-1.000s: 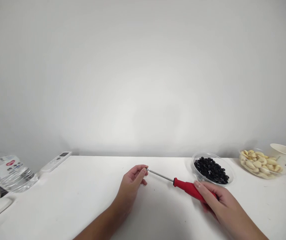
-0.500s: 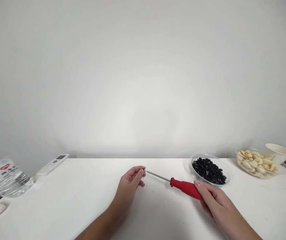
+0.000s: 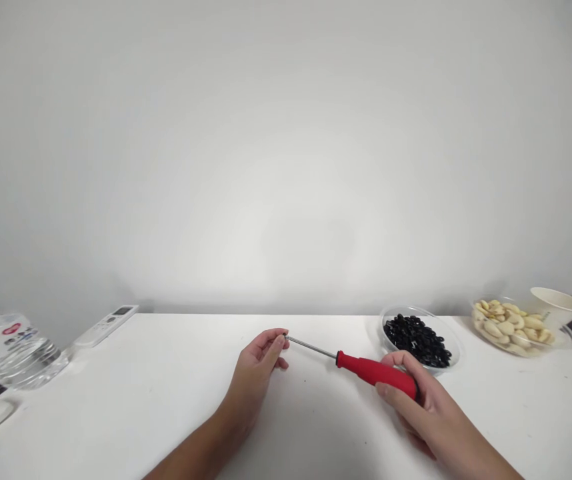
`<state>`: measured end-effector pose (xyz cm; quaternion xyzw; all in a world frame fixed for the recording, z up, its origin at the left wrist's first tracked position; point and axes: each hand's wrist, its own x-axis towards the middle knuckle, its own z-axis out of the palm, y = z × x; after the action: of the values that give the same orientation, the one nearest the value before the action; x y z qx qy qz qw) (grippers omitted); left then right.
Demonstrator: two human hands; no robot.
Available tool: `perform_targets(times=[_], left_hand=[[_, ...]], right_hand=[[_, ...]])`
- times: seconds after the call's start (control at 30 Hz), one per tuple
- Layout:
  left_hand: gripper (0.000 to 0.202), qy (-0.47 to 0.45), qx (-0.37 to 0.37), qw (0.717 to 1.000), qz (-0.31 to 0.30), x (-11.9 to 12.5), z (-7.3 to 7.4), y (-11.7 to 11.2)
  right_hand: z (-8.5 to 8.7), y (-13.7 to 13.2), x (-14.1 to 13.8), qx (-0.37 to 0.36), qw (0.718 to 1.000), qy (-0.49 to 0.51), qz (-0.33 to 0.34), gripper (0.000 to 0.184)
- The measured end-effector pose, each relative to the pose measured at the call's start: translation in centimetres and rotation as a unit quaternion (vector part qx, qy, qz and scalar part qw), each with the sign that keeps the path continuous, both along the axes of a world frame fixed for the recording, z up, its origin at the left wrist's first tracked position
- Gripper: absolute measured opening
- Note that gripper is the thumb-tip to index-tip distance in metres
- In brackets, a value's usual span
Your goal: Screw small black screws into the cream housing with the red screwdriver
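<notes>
The person is sitting at a white surface (image 3: 141, 407) in front of a bare pale wall (image 3: 286, 167), and both forearms are reaching forward onto it. The right hand (image 3: 419, 407) is wrapping around the red handle of a screwdriver (image 3: 366, 368), with its fingers curled over the top and the thumb pressing in from the near side, so it is clamping the tool firmly. The screwdriver is lying almost level just above the surface, near the middle of it, its thin metal shaft pointing leftward and slightly away from the person. The left hand (image 3: 259, 363) is meeting the shaft at its far end, thumb and forefinger pinching together right on the tip. Whether anything small is sitting between those fingertips is too fine to tell. The two hands are staying apart, joined only by the tool. Just beyond the right hand, a clear bowl of black pieces (image 3: 459, 348) is standing on the surface, near the handle but not touching it. Farther right, a second clear bowl of pale pieces (image 3: 569, 335) is sitting beside a paper cup (image 3: 559, 303). Well off to the left, a white remote control (image 3: 106, 325) is lying by the wall, and a clear plastic bottle (image 3: 11, 350) is lying on its side at the edge of view.
</notes>
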<state>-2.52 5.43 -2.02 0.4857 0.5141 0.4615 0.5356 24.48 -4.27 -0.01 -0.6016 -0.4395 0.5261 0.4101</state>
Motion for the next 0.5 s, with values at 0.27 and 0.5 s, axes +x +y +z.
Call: perform_targets(times=[0.27,0.5], left_hand=[[0.038,0.005,0.031,0.999,-0.007,0.2,-0.2,-0.2],[0.038,0.044,0.039,0.998,-0.016,0.5,0.3,-0.6]], right_hand=[[0.2,-0.1,-0.2,-0.006,0.999,-0.048,-0.003,0.047],[-1.3,-0.2,-0.8,0.035,0.991,-0.119,0.054,0.037]])
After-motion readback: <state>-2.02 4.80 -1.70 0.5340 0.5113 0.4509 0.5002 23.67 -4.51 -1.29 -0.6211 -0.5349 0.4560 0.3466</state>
